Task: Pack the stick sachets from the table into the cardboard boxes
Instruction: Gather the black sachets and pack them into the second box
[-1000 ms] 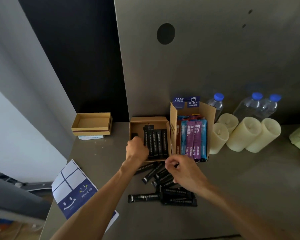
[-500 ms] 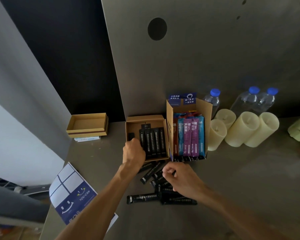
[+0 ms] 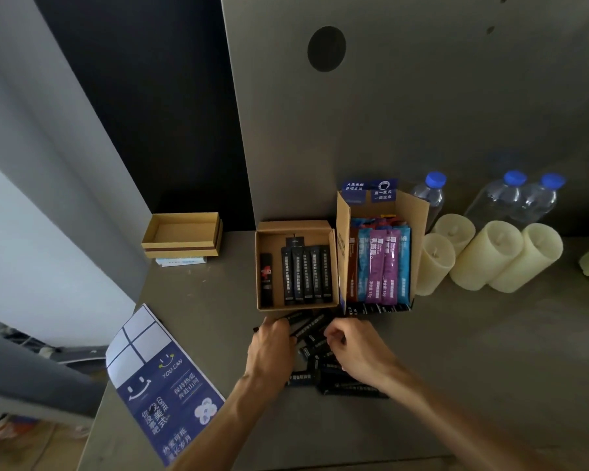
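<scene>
Black stick sachets (image 3: 320, 326) are lying heaped on the table (image 3: 456, 368), just in front of the boxes. The shallow cardboard box (image 3: 295, 226) is holding a flat row of black ones. The tall cardboard box (image 3: 420, 219) is holding coloured sachets (image 3: 381, 263) upright. The left hand (image 3: 272, 345) is gripping one from the heap. The right hand (image 3: 357, 351) is curling onto the heap, grip unclear.

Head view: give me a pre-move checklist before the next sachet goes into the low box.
1. Left hand has a sachet: cannot tell; its fingers lie over the loose sachets, grip hidden.
2. Right hand has a sachet: cannot tell; fingers curled over the pile.
3. Room in the low box: ok; bare floor shows beside the packed row.
4. Way to the box: ok; the pile lies just before its near wall, nothing between.
5. All packed: not ok; several sachets lie loose.
6. Tall box upright: ok.
</scene>
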A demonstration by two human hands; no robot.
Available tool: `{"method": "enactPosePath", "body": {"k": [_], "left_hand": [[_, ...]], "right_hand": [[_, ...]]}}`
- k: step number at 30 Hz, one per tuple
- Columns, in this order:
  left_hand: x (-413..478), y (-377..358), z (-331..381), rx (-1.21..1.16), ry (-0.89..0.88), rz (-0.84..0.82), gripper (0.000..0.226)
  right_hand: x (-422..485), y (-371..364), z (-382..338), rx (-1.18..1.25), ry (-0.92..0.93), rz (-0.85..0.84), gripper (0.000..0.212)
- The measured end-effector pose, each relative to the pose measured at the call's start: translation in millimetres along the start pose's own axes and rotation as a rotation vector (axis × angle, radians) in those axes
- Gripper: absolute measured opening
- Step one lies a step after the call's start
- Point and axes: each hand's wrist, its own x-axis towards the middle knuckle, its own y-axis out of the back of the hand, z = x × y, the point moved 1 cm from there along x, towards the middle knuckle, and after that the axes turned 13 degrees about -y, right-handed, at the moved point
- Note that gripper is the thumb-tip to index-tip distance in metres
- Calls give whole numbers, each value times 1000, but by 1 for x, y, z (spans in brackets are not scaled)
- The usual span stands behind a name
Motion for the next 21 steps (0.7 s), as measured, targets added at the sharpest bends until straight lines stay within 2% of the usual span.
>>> {"method": "enactPosePath", "body": {"k": [4,7,13,18,21], "left_hand": [[-4,7,-5,-37,26,-86,10],[-16,17,-11,-105,47,-74,4],[-35,42,2,-300,24,-48,8],[-33,56,10,-339,-32,-65,12],[-26,68,4,-390,-20,23,24]], "right_hand": [[-6,2,2,2,-24,-4,17],[-9,3,2,95,-88,-25,17],[-18,12,-20,635,-166,-178,20],[-17,24,-43,627,-87,-113,23],[-11,34,-52,627,-71,-74,19]]}}
